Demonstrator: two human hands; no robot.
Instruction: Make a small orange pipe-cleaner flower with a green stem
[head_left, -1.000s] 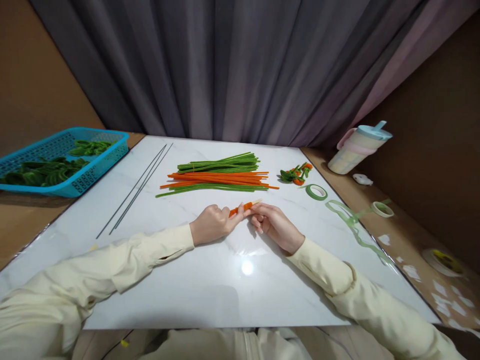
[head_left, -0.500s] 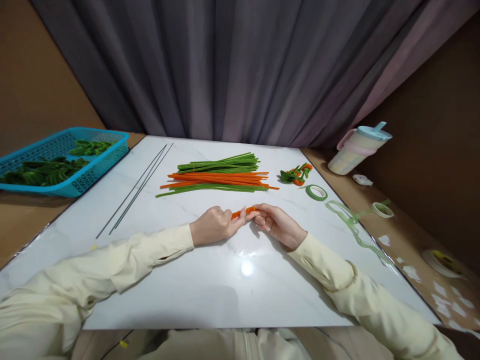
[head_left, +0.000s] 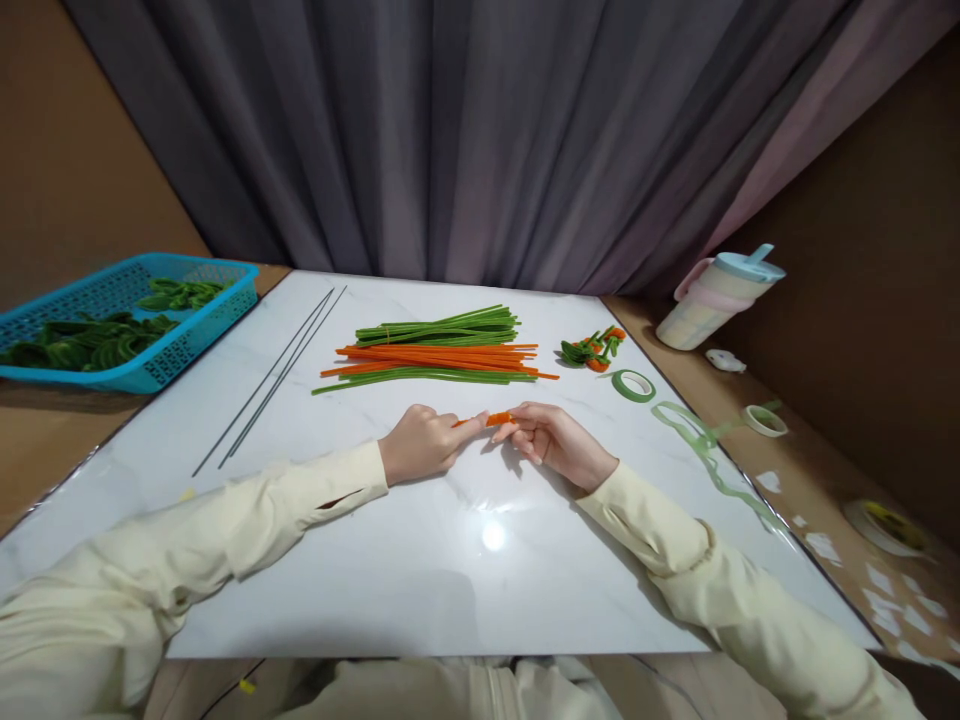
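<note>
1. Left hand point(head_left: 421, 442) and right hand point(head_left: 553, 440) each pinch 1 end of the short orange pipe-cleaner piece point(head_left: 496, 419), held just above the white table point(head_left: 480, 560).
2. Behind lies the orange and green pipe-cleaner pile point(head_left: 439, 352).
3. Right of it: green tape roll point(head_left: 633, 384).

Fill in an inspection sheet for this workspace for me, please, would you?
Surface: white marble-look tabletop, glossy, with one light glare.
Job's things: short orange piece, held between both hands.
Clutter: pile of orange and green stems; two thin rods; green tape roll; blue basket of green pieces; lidded cup.
Hands: left hand and right hand, each pinching one end of it.
Cables: nothing seen.
Surroundings: grey curtain behind; brown walls on either side.
</note>
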